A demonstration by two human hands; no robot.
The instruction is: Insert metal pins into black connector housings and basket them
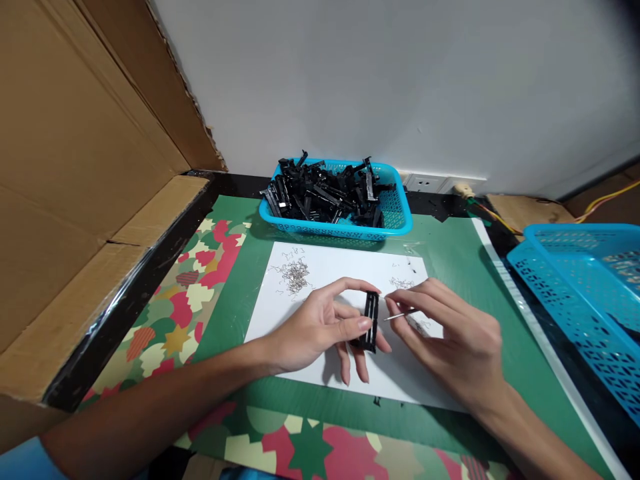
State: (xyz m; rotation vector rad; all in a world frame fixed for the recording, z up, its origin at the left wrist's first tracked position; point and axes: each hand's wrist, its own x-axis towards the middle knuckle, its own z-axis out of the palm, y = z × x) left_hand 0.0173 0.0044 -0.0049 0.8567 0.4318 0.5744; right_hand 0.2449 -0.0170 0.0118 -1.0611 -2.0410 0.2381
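fingers [350, 285] of the left hand [320, 328] grip a slim black plastic frame [371, 323], seemingly steadying it; at three o'clock, the right hand [457, 327] pinches a silvery metal rod [394, 317].

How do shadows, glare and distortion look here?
Head view: the left hand casts a soft shadow on the white paper; head view: glare streaks the dark table edge at left; head view: the basket at right looks stretched, probably by a wide lens; head view: the held black part looks fairly sharp, the metal bits too fine to separate.
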